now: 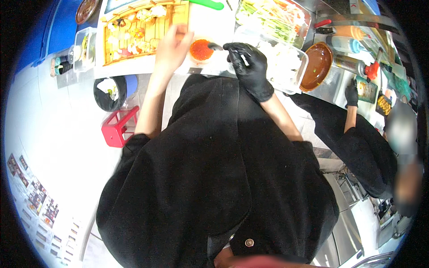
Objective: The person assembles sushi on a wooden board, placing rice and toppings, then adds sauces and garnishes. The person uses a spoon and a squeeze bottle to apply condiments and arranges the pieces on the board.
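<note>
My right hand (pixel 251 67), in a black glove, is closed around a small spoon (pixel 215 46). The spoon's dark-looking end reaches over the right rim of a small round bowl of bright orange roe (pixel 201 50). My bare left hand (pixel 173 49) is between that bowl and a wooden boat-shaped tray (pixel 184 15), its fingers loosely apart with nothing visible in them. Several pieces of sushi (pixel 134 40) and other small food items sit on the tray. Whether the left fingertips touch the tray I cannot tell.
To the right are a clear container of cut vegetable sticks (pixel 272 20), a container of white rice-like food (pixel 292 67) and a brown oval bowl (pixel 317 67). A green-handled tool (pixel 208 4) lies at the back. A co-worker's gloved hand (pixel 352 93) works at far right. Below left stand a bin (pixel 110 103) and red stool (pixel 118 127).
</note>
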